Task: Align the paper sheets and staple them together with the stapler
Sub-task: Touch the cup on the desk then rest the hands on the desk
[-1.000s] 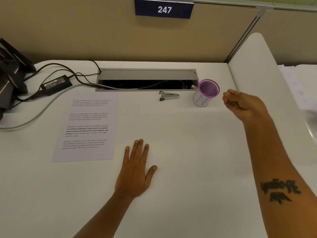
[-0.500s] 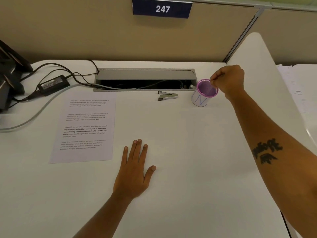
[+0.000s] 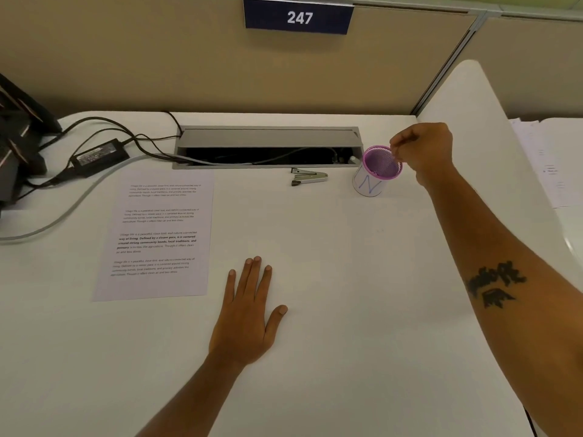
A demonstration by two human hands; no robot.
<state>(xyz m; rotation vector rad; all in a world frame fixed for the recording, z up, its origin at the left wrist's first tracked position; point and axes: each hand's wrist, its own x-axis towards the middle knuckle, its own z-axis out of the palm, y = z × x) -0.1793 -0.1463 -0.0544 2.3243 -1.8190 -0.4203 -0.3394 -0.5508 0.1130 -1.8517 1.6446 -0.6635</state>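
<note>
Two hands: right hand (image 3: 422,151) at upper right, fingers (image 3: 398,152) pinched together above the purple mesh cup (image 3: 377,170); whether they hold anything, I cannot tell.
Left hand (image 3: 249,313): lower centre, fingers flat and straight on the tabletop (image 3: 347,310).
Stapler (image 3: 308,177): upper centre, just left of the cup; small, rigid, likely light; grip across its body.
Paper sheets (image 3: 157,234): centre left; thin, floppy, prone to sliding; lift by an edge.

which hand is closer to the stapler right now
Right. The right hand hovers at the purple cup, just right of the stapler; the left hand lies flat on the desk, well nearer the person.
</note>
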